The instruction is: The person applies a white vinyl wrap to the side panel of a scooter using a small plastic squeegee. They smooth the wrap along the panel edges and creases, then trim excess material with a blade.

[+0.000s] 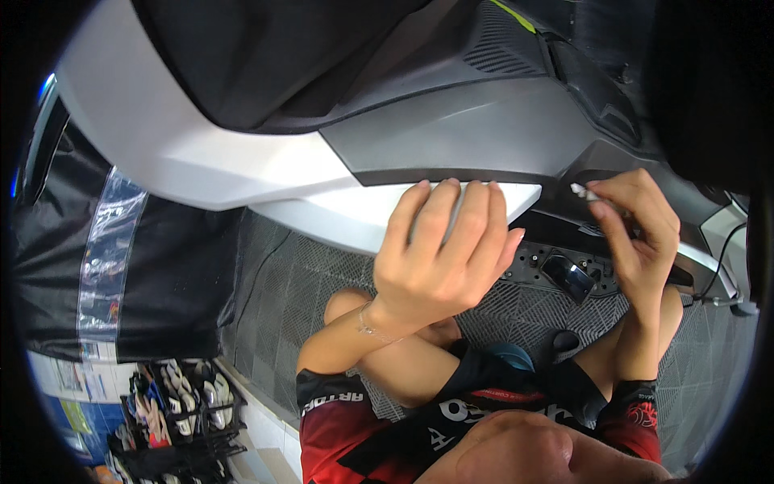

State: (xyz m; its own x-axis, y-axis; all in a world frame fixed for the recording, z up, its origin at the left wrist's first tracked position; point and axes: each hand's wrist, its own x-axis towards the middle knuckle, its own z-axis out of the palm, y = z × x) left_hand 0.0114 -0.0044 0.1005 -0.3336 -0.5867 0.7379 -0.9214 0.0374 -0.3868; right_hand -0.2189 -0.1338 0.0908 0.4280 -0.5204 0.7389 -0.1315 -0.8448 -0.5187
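Note:
My left hand lies over the silver-white side panel, its fingers slightly apart and the fingertips at the panel's upper edge. That panel runs along a grey body section of what looks like a motor scooter. Just right of the panel's pointed end, my right hand pinches a small white piece between thumb and fingers. Its exact kind is too small to make out. The piece is close to a dark recess in the bodywork.
On the patterned grey floor mat below the scooter lies a dark plate with a glossy black part. A blue round object sits between my legs. Black sheeting hangs at the left, and a shoe rack stands at lower left.

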